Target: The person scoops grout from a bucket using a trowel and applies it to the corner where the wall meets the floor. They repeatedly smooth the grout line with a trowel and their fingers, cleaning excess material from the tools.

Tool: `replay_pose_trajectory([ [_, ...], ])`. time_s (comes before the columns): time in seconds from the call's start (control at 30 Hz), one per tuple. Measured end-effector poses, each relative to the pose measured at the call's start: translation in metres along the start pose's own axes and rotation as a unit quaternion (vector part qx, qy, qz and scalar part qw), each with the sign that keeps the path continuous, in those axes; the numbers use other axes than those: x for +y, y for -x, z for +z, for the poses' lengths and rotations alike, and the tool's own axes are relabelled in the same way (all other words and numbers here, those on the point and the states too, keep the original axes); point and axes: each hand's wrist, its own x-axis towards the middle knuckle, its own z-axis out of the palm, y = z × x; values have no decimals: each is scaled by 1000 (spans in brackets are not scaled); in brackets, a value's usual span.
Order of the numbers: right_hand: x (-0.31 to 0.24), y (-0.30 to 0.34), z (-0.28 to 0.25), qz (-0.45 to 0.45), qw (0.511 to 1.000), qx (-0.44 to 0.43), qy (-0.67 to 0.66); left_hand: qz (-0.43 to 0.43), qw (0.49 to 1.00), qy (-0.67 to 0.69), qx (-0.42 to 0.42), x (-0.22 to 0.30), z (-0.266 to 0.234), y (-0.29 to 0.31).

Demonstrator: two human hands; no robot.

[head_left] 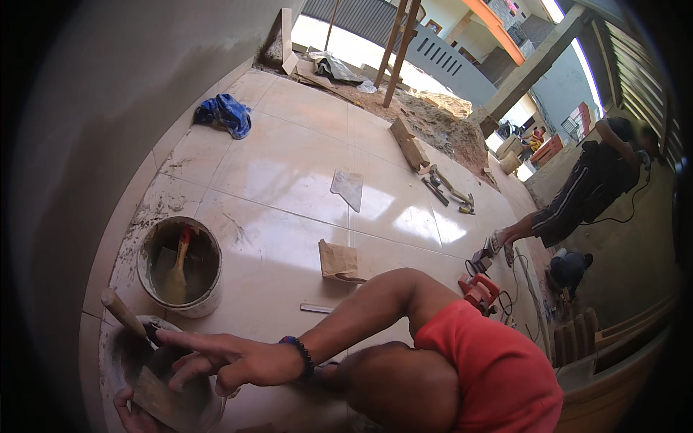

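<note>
At the lower left, a round bowl (110,361) with a dark inside stands on the tiles. A trowel with a wooden handle (123,312) leans in it, its handle rising over the rim. My left hand (132,414), partly cut off by the dark picture rim, has its fingers closed on the edge of a flat, thin scraper plate (163,401) over the bowl. Above that plate reaches my right hand (249,359), its fingers stretched and apart, the index finger close to the trowel. A dark beaded bracelet circles the right wrist.
Beside the bowl stands a bucket (209,297) with a brush (180,263) inside. Across the tiled floor lie a paper bag (338,260), a flat plate (348,189), a blue cloth (225,115), a hammer (453,189) and a red power tool (480,292). Other people (588,184) are at the right.
</note>
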Motion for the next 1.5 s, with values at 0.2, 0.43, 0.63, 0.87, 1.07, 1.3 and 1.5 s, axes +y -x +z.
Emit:
replay_pose_trajectory([
  [0.2,4,32,-10,13,999,35,10,-36,997,26,-68,-23,-10,-19],
  [0.43,1,27,-28,6,998,41,47,-68,983,142,-90,-33,-4,-22],
  [0.63,-32,6,-53,25,993,111,-44,-86,964,249,-32,65,47,-44],
  [0.87,-34,-65,-33,51,997,60,-21,-136,968,205,45,93,-6,-3],
  [1.07,-28,-97,-30,21,999,27,35,-208,970,87,90,101,-5,54],
  [1.3,-5,-145,-10,69,996,-63,-10,-378,896,20,232,128,-4,159],
  [1.5,18,-175,10,141,982,-99,-71,-331,853,26,402,145,10,219],
])
